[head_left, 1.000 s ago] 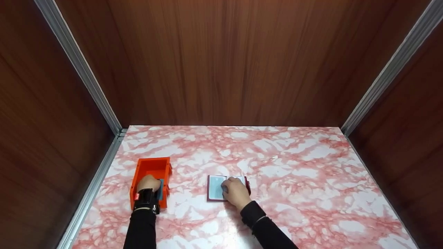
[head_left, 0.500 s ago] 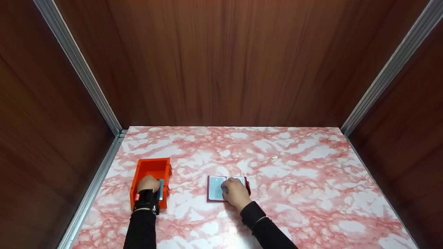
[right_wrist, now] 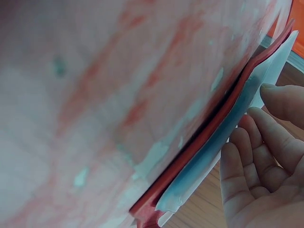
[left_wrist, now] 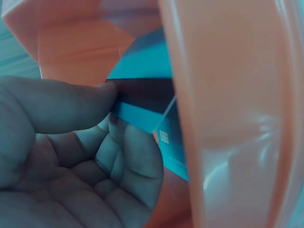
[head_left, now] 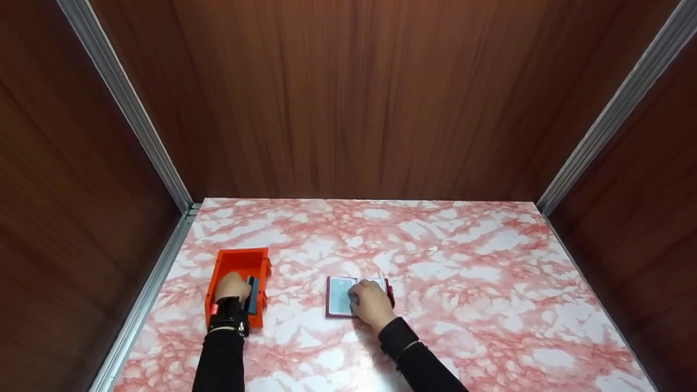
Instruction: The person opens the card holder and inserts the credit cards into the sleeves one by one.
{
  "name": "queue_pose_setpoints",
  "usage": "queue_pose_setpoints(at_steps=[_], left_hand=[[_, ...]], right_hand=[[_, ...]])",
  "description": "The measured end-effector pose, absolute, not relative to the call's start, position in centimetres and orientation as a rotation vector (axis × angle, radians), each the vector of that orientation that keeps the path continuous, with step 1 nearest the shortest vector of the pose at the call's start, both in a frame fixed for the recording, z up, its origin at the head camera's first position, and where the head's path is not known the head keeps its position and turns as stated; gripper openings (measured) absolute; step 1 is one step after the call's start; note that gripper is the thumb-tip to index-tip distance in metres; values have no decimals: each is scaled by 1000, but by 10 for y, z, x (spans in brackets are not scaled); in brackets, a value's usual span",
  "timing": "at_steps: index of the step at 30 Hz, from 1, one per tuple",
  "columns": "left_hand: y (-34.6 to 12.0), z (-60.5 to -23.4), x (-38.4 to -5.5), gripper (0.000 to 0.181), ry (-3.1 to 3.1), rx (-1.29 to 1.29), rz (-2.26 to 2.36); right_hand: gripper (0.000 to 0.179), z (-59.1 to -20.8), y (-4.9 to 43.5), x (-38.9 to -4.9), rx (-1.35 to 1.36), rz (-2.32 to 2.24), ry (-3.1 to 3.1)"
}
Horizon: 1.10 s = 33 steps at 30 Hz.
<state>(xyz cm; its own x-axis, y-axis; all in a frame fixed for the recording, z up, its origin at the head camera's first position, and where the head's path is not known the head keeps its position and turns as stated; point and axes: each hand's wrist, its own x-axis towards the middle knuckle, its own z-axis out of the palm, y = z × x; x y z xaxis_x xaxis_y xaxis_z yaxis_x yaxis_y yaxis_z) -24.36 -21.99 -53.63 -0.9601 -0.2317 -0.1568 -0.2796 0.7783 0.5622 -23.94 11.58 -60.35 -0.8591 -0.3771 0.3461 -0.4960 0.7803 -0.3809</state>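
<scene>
In the orange bin (head_left: pixel 243 251), my left hand (head_left: pixel 232 286) pinches a teal bank card (left_wrist: pixel 145 61) with a dark stripe between thumb and fingers. Below it in the left wrist view, a second teal card (left_wrist: pixel 172 154) shows a chip, partly behind the bin's wall. An opened card holder (head_left: pixel 340 296) with a dark red cover and clear sleeves lies flat on the table. My right hand (head_left: pixel 373 302) is over its middle, thumb and fingertips bent at a clear sleeve (right_wrist: pixel 259 99). How much of the sleeve they pinch is partly hidden.
The table (head_left: pixel 463 283) has a pink and white marbled top. Brown wood-look panels (head_left: pixel 348 98) close off the back and both sides, with metal rails (head_left: pixel 130 103) at the corners. A band of tabletop separates the bin from the card holder.
My left hand has shifted slightly up within the bin, and the teal card beside it has tilted, so its dark stripe now shows. The right hand and the card holder have stayed put.
</scene>
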Motion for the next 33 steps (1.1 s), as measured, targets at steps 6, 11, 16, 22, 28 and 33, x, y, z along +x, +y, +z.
queue_pose_setpoints(at_steps=[6, 11, 16, 22, 28, 33], left_hand=[[-220, -530, -245, 18, 2915, -434, 935], [-223, -524, -247, 22, 2978, -416, 941], [-226, -517, -249, 24, 3083, -390, 951], [-223, -503, -251, 32, 3207, -395, 1001], [-216, -486, -252, 31, 3289, -445, 1077], [-206, -473, -250, 10, 3232, -441, 1221]], right_hand=[[19, -604, 116, -239, 672, 672, -2735], [18, -604, 116, -239, 680, 676, -2726], [19, -604, 115, -240, 681, 677, -2729], [18, -604, 115, -240, 687, 676, -2731], [19, -602, 115, -239, 677, 669, -2745], [21, -601, 115, -238, 677, 681, -2740]])
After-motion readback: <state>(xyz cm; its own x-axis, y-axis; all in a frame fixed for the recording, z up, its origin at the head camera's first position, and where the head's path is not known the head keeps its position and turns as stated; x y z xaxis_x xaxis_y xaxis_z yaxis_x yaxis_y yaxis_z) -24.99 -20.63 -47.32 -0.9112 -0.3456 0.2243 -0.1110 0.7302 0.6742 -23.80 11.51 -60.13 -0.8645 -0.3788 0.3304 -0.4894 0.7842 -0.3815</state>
